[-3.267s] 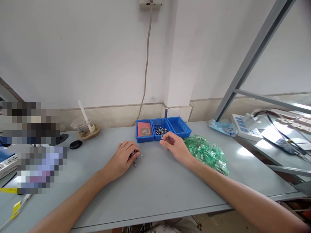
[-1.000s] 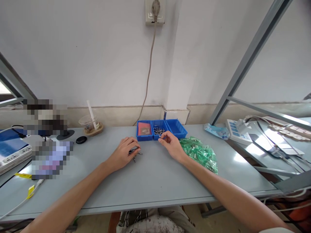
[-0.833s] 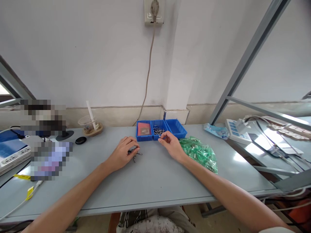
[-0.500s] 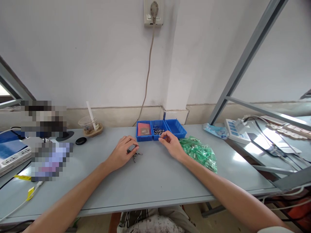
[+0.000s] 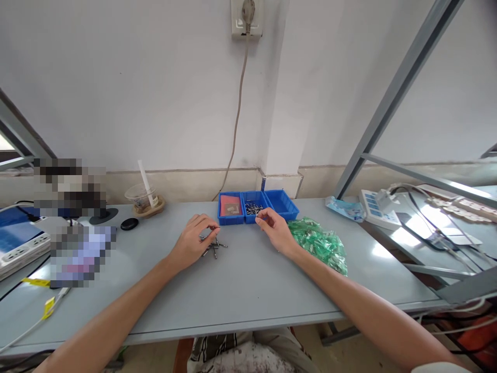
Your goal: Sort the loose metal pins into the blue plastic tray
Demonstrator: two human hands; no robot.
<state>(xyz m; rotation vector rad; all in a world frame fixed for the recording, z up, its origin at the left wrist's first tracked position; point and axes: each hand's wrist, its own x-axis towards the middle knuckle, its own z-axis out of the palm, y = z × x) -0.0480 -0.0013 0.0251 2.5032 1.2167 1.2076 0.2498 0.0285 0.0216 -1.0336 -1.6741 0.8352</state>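
Note:
My left hand hovers over a small pile of metal screw-like pieces on the grey table. Its thumb and index finger come together in a pinch; whatever lies between them is too small to make out. My right hand is at the front edge of the middle blue bin, fingertips pinched together. Anything in that pinch cannot be made out either. Inside this bin lie several small shiny metal pieces, partly covered by my right hand.
The left blue bin holds a reddish packet. Another blue bin stands at right. A green plastic bag lies beside my right wrist. Farther out are a black round lid, a plastic cup and a power strip.
My left hand has lifted slightly up and left from the pile, so more of the metal pieces show. The right hand stays almost in place by the middle bin.

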